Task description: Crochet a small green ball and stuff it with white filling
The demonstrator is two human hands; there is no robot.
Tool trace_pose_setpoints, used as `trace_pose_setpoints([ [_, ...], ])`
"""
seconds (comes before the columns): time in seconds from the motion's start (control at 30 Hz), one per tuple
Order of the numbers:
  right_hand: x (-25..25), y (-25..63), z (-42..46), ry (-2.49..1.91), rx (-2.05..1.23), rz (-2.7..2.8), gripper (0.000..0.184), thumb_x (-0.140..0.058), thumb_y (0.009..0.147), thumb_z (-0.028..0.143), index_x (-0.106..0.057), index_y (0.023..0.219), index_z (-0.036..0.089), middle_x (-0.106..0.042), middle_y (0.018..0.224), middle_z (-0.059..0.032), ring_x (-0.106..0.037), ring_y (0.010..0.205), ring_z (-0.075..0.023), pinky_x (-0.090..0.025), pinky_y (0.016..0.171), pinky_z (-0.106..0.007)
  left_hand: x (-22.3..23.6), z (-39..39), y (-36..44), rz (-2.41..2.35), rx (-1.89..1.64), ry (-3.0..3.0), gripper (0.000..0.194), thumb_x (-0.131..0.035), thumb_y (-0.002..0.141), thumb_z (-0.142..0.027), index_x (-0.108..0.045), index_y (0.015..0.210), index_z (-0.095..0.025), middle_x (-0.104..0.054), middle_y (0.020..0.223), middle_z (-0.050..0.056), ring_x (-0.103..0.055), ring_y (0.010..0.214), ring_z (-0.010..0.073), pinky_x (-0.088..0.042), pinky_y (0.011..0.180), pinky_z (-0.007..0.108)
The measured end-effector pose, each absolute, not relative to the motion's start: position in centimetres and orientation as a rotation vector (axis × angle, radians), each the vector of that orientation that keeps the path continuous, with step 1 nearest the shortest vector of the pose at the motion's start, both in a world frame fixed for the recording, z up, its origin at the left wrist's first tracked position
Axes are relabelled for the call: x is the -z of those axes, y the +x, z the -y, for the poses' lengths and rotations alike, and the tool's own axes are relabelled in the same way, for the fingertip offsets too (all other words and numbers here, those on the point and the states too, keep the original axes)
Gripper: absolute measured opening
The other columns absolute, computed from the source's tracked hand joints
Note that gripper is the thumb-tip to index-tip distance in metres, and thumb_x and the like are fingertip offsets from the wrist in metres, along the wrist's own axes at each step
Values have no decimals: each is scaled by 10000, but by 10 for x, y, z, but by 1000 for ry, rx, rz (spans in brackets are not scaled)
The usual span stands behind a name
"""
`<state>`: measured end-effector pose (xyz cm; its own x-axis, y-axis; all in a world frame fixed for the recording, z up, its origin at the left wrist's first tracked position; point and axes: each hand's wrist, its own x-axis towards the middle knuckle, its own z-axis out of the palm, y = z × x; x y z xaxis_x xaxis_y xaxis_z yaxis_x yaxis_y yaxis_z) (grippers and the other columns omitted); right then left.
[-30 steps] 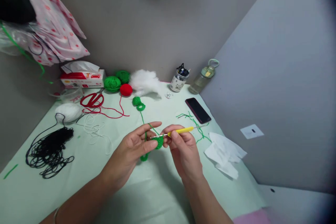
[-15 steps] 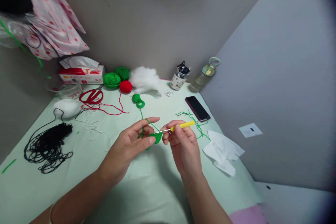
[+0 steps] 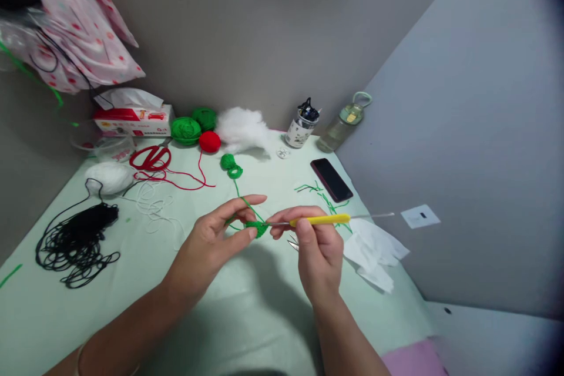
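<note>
My left hand pinches a small green crochet piece between thumb and fingers, with green yarn running over the raised index finger. My right hand is closed round a yellow-handled crochet hook whose metal tip meets the green piece. The yarn leads back to a small green ball on the pale green table.
Black yarn, white yarn, red scissors, green balls and a red ball, stuffing, a tissue box, a jar, a bottle, a phone and white paper lie around.
The hook has swung from tilted to nearly level, its handle pointing right. Both hands have drifted slightly right and the green piece now looks smaller, bunched in the pinch.
</note>
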<state>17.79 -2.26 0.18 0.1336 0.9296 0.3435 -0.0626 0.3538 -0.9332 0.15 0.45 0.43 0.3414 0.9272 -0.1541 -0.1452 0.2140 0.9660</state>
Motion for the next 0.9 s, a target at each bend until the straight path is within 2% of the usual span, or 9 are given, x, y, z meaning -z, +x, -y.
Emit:
trace_pose_setpoints([
  [0.17,-1,176,26,-962,-694,1388,237,-485,1039,188,-710,1082,245,-729,986,-43,-684,813,-144,-574,729,-306,-6,-5,3,-1031,-961,1258,368,-715,884,-260,-726,1224,-401,-627,924,-13,-563,928,179,-396,919,333],
  [0.37,5,177,26,-919,-302,1755,324,-499,975,74,-643,1212,242,-736,1027,-74,-697,927,-207,-598,760,-370,-7,4,14,-1154,-1141,1315,355,-761,820,-215,-765,1145,-359,-641,885,-22,-511,828,158,-418,852,292],
  [0.5,8,177,29,-998,93,1936,413,-600,936,90,-648,1293,291,-715,1126,-86,-701,1025,-229,-610,800,-364,-7,5,17,-934,-1027,923,466,-786,827,-287,-697,1282,-325,-630,874,-21,-520,763,125,-436,747,255],
  [0.57,6,178,28,-988,-5,1836,384,-595,944,94,-674,1266,289,-722,1097,-79,-701,1000,-222,-604,801,-367,-9,1,15,-780,-917,710,476,-792,831,-308,-690,1295,-280,-601,804,-35,-456,638,80,-422,685,230],
  [0.67,2,177,24,-924,-430,1497,281,-537,986,119,-729,1131,265,-715,945,-52,-674,816,-179,-575,695,-338,-12,-5,11,-698,-910,599,423,-808,822,-264,-726,1236,-242,-518,704,-74,-279,527,33,-345,589,185],
  [0.7,1,177,21,-896,-560,1396,258,-534,996,139,-741,1085,265,-703,906,-41,-655,766,-165,-559,657,-323,-13,-6,10,-695,-931,608,418,-813,817,-256,-731,1227,-249,-516,706,-74,-289,533,32,-331,579,178],
  [0.77,1,175,18,-860,-717,1302,222,-556,1000,179,-758,1025,267,-701,909,-37,-647,776,-163,-543,640,-311,-12,-6,10,-703,-950,650,402,-816,813,-261,-741,1208,-265,-579,776,-46,-436,629,52,-365,630,176],
  [0.83,3,173,16,-874,-749,1328,210,-582,991,181,-767,1027,273,-728,969,-44,-666,882,-182,-551,701,-324,-9,-4,12,-715,-942,694,364,-808,819,-276,-753,1178,-278,-648,899,-10,-553,819,106,-418,756,206],
  [0.9,5,171,17,-910,-692,1389,235,-591,984,156,-763,1073,290,-749,1019,-42,-670,962,-193,-557,768,-340,-7,-3,14,-734,-919,738,335,-790,834,-295,-757,1167,-287,-668,961,8,-566,932,144,-421,834,239],
])
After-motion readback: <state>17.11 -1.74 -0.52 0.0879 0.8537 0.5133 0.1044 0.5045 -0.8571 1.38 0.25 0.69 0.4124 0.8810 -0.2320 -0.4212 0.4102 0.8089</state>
